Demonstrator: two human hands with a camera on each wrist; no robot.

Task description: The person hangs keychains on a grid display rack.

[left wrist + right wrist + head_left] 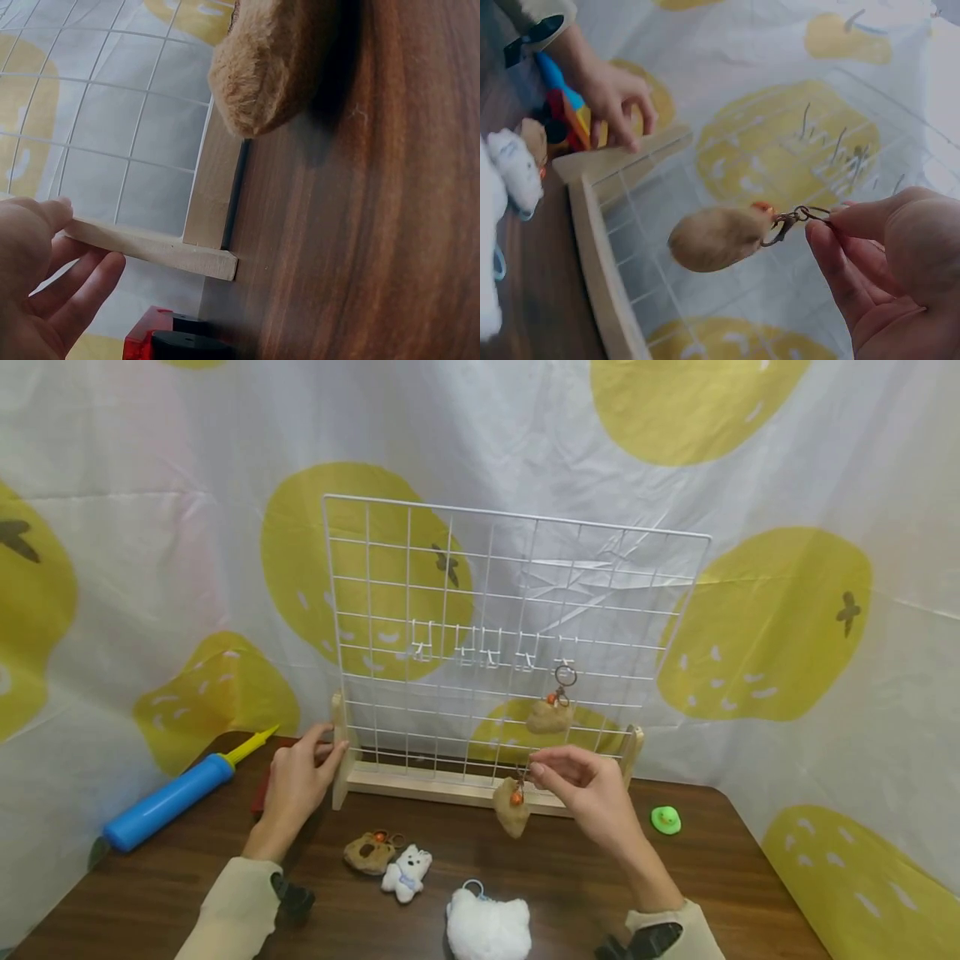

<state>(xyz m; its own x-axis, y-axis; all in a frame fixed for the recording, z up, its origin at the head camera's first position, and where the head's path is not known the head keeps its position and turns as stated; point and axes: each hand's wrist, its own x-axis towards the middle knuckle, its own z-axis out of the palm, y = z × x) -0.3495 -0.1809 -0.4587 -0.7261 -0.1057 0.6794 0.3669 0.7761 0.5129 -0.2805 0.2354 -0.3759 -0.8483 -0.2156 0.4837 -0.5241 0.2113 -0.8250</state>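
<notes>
The metal ring of a brown plush keychain is pinched between the thumb and fingers of the right hand, with the plush suspended before the lower part of a white wire grid. The left upright of the wooden stand is gripped by the left hand. Another brown keychain is hung on the grid. A white plush bear is laid on the table.
</notes>
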